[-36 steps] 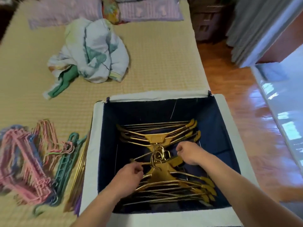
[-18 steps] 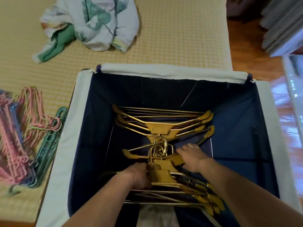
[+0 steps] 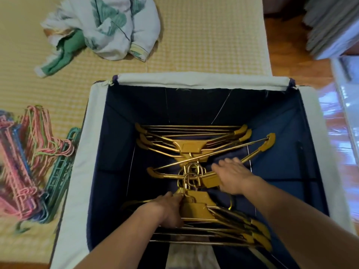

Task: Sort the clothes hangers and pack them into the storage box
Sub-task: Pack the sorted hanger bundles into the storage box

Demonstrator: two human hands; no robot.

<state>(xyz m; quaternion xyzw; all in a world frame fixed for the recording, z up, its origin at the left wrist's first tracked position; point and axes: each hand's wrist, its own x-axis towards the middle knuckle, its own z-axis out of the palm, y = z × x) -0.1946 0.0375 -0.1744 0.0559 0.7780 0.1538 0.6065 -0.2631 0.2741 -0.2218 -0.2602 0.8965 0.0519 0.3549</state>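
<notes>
R hand (image 3: pixel 231 176) now flat on skewed gold hanger (image 3: pixel 252 150) at centre, L hand (image 3: pixel 171 208) pinching lower stack (image 3: pixel 204 210) in box (image 3: pixel 93 152); gold lot nearly packed.

We count one storage box (image 3: pixel 194 79), white-rimmed with a dark blue lining, filling the centre of the frame. Inside it we count three groups of gold hangers: a far stack (image 3: pixel 191 141) of at least three, a near stack (image 3: pixel 213 220) at lower centre whose number we cannot tell, and two loose gold hangers (image 3: pixel 211 162) crossed between them. At the left edge we list one heap of coloured hangers (image 3: pixel 29 164), too tangled to count. We note two hands in the box, left hand (image 3: pixel 171 209) and right hand (image 3: pixel 232 175). One bundle of crumpled cloth (image 3: pixel 104 26) lies at upper left.
</notes>
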